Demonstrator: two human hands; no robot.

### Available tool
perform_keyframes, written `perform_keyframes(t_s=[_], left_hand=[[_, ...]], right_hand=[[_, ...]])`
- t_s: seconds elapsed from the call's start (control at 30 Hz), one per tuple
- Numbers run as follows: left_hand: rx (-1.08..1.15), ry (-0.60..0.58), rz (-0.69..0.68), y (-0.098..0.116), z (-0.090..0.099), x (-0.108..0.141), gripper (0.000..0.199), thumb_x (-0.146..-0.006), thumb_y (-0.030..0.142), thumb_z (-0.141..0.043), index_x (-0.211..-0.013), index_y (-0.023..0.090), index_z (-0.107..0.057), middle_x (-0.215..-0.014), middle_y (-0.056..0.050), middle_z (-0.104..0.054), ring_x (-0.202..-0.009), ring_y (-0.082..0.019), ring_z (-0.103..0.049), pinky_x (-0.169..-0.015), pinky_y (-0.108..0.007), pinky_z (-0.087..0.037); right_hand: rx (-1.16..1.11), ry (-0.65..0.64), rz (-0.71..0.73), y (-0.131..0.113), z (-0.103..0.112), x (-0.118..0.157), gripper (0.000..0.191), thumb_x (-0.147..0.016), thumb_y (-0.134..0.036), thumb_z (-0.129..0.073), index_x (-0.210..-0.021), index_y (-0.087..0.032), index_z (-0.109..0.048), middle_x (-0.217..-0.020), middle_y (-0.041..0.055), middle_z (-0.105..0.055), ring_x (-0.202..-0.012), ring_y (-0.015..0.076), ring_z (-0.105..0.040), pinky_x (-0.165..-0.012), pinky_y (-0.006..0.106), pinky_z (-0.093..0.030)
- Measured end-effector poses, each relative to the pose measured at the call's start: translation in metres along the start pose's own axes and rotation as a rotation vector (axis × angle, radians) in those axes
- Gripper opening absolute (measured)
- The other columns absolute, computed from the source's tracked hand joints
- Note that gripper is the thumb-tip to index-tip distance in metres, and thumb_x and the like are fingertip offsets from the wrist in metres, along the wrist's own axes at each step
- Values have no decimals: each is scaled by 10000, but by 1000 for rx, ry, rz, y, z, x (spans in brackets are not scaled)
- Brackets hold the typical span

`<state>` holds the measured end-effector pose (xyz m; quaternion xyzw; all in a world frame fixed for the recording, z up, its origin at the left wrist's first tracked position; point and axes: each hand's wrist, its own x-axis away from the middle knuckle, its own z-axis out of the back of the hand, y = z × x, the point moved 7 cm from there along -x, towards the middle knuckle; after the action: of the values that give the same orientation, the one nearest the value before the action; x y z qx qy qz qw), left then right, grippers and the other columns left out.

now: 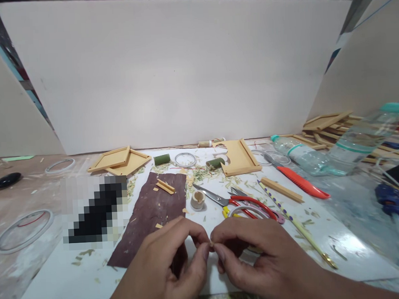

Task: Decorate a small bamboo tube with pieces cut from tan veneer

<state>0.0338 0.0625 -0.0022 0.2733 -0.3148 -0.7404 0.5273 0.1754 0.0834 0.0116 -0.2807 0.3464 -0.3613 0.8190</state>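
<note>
My left hand and my right hand meet low in the middle of the view. Thumb and forefinger of each are pinched together on a tiny brownish piece, too small to name. Just beyond the fingertips a short pale bamboo ring stands upright with a notched rim. Red-handled scissors lie behind my right hand, blades pointing left. Behind my left hand lies a dark brown sheet bearing a small folded tan strip.
White paper carries green shavings, green bamboo pieces, a tan cut board, a wooden strip, a yellow pencil and a red-handled knife. Plastic bottles lie right; a white panel stands behind.
</note>
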Motion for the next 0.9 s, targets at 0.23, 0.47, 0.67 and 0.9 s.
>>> perform_keyframes(t_s=[0.23, 0.47, 0.67, 0.9], left_hand=[[3, 6, -20, 2, 2, 0, 129, -959, 281, -537, -918, 256, -657, -777, 39, -639, -625, -125, -590, -548, -211, -411], [-35, 20, -35, 3, 2, 1, 101, -944, 257, -552, -911, 250, -647, -769, 45, -621, -616, -116, -568, -552, -213, -394], [-35, 61, -56, 3, 3, 0, 91, -904, 192, -571, -849, 235, -629, -761, 49, -611, -588, -101, -540, -548, -205, -380], [24, 90, 3, -2, 11, -6, 124, -936, 221, -551, -823, 231, -600, -708, 46, -573, -583, -119, -509, -511, -203, -365]], right_hand=[[7, 8, 13, -2, 1, -1, 159, -805, -140, -583, -796, -204, -728, -648, -22, -734, -542, 106, -662, -540, 157, -492], [18, 13, 27, -3, 1, 0, 157, -801, -134, -588, -802, -205, -728, -657, -24, -738, -554, 107, -664, -553, 159, -491], [-16, -15, -14, 1, -1, 1, 155, -800, -133, -592, -810, -212, -725, -655, -23, -732, -551, 118, -666, -551, 179, -496], [-331, -124, -253, 20, -8, 3, 97, -898, -221, -602, -861, -205, -690, -616, -5, -714, -544, 157, -701, -527, 217, -543]])
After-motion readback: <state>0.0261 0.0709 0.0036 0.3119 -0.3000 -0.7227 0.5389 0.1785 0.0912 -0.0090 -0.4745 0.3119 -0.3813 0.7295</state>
